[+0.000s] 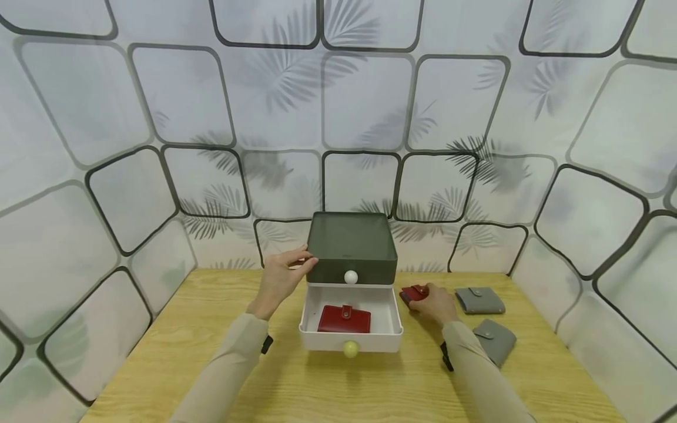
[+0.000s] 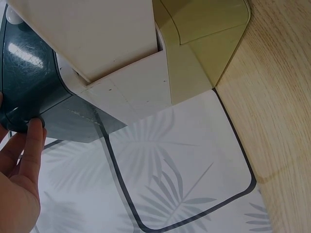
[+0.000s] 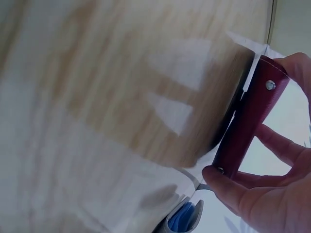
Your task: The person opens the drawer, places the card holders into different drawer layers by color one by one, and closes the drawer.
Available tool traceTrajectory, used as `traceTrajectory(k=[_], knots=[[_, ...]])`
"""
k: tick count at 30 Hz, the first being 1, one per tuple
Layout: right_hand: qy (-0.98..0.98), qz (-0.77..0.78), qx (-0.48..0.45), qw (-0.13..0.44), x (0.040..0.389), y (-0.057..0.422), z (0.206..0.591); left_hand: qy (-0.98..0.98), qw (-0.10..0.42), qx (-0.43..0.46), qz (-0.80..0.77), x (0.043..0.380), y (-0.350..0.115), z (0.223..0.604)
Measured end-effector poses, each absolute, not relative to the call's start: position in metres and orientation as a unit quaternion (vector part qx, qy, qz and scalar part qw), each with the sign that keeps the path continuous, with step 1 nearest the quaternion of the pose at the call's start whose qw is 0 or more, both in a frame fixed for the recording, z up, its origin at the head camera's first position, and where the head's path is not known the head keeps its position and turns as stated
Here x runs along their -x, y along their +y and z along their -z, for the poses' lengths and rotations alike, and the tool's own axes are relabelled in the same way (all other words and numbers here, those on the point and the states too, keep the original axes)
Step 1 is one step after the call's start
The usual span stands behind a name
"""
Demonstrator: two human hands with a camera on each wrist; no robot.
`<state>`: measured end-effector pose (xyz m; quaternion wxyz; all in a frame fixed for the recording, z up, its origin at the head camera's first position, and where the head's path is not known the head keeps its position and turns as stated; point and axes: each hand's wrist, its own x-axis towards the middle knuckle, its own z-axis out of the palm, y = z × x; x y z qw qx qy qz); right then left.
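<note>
A small desktop drawer box has a dark green upper section point(image 1: 351, 271) with a white knob. Below it, a white drawer point(image 1: 399, 330) with a yellow knob stands pulled out, and a red snap-tab wallet point(image 1: 332, 319) lies flat in it. My left hand point(image 1: 280, 282) touches the upper section's left front corner; in the left wrist view its fingertips point(image 2: 35, 125) rest at the dark green edge. To the right of the drawer, my right hand point(image 1: 436, 302) grips another red wallet point(image 3: 252, 116) between thumb and fingers, close over the table, its metal snap showing.
Two grey snap-tab wallets lie on the wooden table point(image 1: 211, 329) at the right: one grey wallet point(image 1: 480, 300) farther back, the other grey wallet point(image 1: 497, 342) nearer, beside my right forearm. A patterned curtain point(image 1: 365, 117) surrounds the table at the back and sides.
</note>
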<state>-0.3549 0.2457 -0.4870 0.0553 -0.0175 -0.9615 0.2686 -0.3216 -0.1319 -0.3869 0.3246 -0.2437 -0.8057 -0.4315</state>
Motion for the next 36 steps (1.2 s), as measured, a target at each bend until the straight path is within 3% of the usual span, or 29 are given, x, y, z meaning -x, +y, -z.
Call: traceTrajectory(k=[12, 36], knots=[[-0.951, -0.286, -0.021, 0.116, 0.345, 0.251, 0.476, -0.807, 0.327, 0.245, 0.427, 0.322, -0.135, 0.388], [-0.928, -0.326, -0.035, 0.174, 0.322, 0.259, 0.449, -0.803, 0.319, 0.243, 0.44, 0.324, -0.134, 0.39]])
